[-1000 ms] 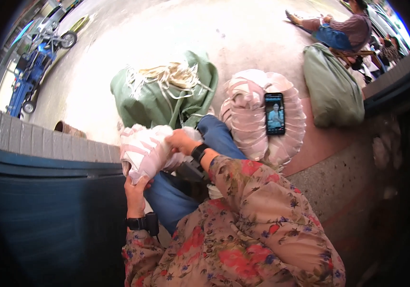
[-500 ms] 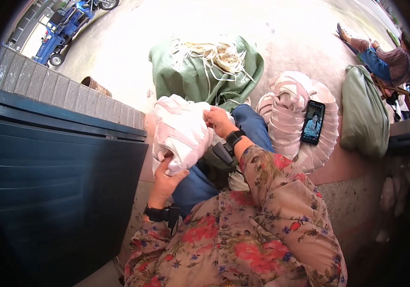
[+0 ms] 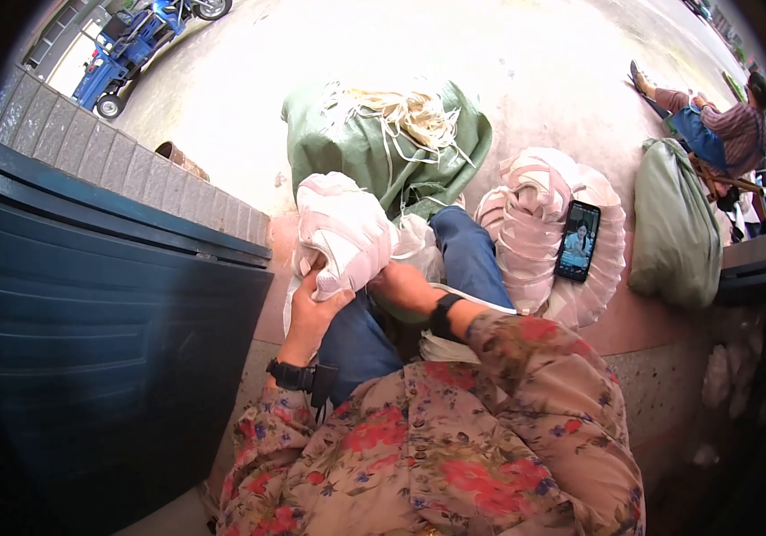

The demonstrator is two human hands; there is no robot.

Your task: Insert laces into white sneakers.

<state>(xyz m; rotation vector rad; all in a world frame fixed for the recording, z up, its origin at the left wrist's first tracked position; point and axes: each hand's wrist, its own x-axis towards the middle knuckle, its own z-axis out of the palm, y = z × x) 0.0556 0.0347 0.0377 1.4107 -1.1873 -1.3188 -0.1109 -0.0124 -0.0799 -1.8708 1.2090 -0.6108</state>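
Hands grip a pale pink folded fabric bundle (image 3: 340,230): left hand (image 3: 312,308) clasps its six o'clock edge, right hand (image 3: 401,284) closed on its four o'clock side.

left hand (image 3: 312,308) and right hand (image 3: 401,284) raised, fingers curled.

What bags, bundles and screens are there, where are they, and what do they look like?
Phone: lit screen, black slab, lying on the pale pink stack.
Pink stack: rounded pile of folded pale sacks, right of the knees.
Held bundle: pale pink and white, left hand and right hand grip it.
Green sack: open, cream strings on top, ahead.
Grey-green sack: full, upright, far right.
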